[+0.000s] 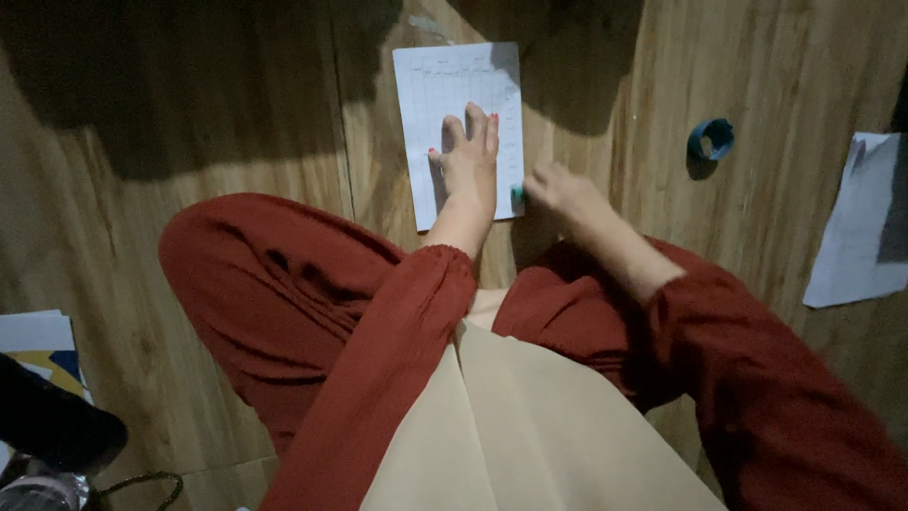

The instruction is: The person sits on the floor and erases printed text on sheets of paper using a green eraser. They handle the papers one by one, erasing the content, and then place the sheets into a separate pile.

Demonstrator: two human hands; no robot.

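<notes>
Left hand lay flat, fingers spread, pinning the white gridded paper sheet to the wooden plank floor, while the blurred right hand pinched possibly a small green eraser at its edge; thin, floppy, tearable paper, best lifted by a corner.

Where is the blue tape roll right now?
In the head view, the small blue tape roll lies on the wooden floor, upper right, between the right hand and the white paper sheet at the right edge.

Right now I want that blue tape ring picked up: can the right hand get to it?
Probably yes. The right hand rests by the paper sheet, and only bare wooden floor lies between it and the blue tape ring.
</notes>
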